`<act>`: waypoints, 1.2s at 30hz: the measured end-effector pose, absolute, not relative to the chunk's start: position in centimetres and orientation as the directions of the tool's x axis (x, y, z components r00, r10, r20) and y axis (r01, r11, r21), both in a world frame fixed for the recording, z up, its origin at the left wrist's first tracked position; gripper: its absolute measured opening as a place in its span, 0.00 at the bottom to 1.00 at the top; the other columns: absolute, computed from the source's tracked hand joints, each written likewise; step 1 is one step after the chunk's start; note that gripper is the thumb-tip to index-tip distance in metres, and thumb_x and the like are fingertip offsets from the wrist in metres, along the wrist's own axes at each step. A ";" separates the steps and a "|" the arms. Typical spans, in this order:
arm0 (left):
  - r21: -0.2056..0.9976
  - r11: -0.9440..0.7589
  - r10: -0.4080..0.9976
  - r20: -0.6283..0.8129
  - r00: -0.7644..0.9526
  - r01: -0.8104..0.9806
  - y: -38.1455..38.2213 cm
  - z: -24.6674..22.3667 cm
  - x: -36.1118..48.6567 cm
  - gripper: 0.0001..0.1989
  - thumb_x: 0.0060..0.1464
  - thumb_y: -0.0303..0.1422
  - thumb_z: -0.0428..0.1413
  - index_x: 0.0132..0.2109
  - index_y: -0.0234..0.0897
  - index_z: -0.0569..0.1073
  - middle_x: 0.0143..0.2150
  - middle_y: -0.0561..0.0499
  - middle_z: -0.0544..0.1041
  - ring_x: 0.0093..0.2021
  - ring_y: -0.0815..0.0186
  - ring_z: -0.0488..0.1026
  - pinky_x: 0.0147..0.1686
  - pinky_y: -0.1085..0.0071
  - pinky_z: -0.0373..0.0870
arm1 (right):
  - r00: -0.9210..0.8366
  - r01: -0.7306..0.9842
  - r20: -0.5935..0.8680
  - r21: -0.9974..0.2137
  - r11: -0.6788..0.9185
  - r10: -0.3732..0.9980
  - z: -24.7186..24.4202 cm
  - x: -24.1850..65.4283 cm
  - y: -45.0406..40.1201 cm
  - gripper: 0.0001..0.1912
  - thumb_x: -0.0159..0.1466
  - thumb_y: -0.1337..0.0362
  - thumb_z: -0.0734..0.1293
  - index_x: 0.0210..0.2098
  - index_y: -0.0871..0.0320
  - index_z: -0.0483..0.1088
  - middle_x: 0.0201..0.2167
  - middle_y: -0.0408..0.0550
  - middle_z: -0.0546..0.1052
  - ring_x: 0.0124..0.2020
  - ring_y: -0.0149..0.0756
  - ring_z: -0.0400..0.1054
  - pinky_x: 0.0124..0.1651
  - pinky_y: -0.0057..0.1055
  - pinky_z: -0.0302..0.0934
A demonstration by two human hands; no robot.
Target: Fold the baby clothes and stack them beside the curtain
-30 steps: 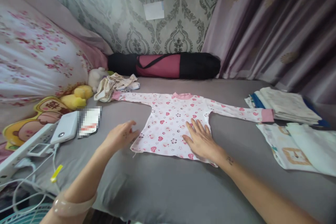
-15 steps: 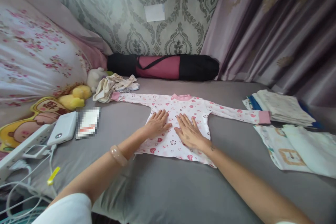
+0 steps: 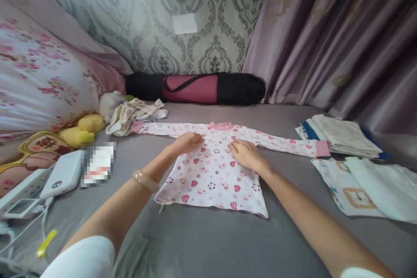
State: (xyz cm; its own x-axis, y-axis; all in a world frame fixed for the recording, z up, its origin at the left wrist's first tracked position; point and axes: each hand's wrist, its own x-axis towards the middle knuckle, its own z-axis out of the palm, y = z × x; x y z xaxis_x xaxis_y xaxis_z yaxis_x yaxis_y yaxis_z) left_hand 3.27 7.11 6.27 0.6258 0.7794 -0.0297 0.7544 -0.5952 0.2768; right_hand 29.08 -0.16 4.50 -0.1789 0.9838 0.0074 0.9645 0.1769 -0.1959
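A small long-sleeved shirt [image 3: 215, 176], white with pink hearts and flowers and pink collar and cuffs, lies spread flat with its sleeves stretched out to both sides. My left hand [image 3: 190, 143] is at the left of its chest, below the armpit, fingers curled in against the fabric. On the opposite side, my right hand [image 3: 245, 153] bends its fingers down onto the cloth near the other armpit. Both hands look closed on the shirt, though how much fabric is between the fingertips is hidden. A pale bangle [image 3: 145, 181] circles my left wrist.
Grey bedding [image 3: 215, 243] lies under everything. Crumpled cloths [image 3: 130, 115] touch the left cuff. Folded cloths [image 3: 345, 134] and a white printed cloth [image 3: 368, 186] lie right. A rolled bag [image 3: 192, 88] lies behind. Left are plush toys [image 3: 78, 132], a power bank [image 3: 61, 173] and a power strip [image 3: 26, 186].
My hands have gone from lying flat on the shirt's middle to curled fingers farther up and apart at its sides. The lower front is uncovered now. The view has shifted slightly.
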 end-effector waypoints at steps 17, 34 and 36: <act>0.318 -0.374 0.899 -0.109 0.425 0.871 17.9 5.5 8.2 0.14 0.59 0.39 0.52 0.44 0.40 0.79 0.43 0.47 0.80 0.47 0.55 0.75 0.52 0.58 0.64 | -0.013 0.963 -0.013 -0.268 0.009 1.000 4.2 30.7 12.6 0.16 0.70 0.66 0.55 0.47 0.59 0.73 0.49 0.58 0.74 0.48 0.44 0.71 0.47 0.35 0.63; 0.045 -0.355 0.931 0.111 0.349 0.934 16.5 3.5 8.6 0.17 0.66 0.38 0.43 0.51 0.34 0.70 0.52 0.36 0.70 0.55 0.51 0.66 0.54 0.58 0.59 | 0.171 0.926 0.174 -0.364 -0.098 0.970 2.6 28.6 9.7 0.20 0.71 0.65 0.52 0.58 0.66 0.62 0.57 0.63 0.66 0.55 0.42 0.65 0.55 0.32 0.58; 0.005 -0.362 0.923 0.141 0.357 0.932 15.1 4.3 8.8 0.16 0.65 0.35 0.43 0.51 0.32 0.70 0.53 0.35 0.70 0.55 0.50 0.66 0.55 0.57 0.58 | 0.106 0.933 0.189 -0.359 -0.032 0.976 3.3 29.4 8.3 0.25 0.70 0.63 0.53 0.64 0.67 0.56 0.64 0.64 0.58 0.60 0.43 0.61 0.60 0.34 0.54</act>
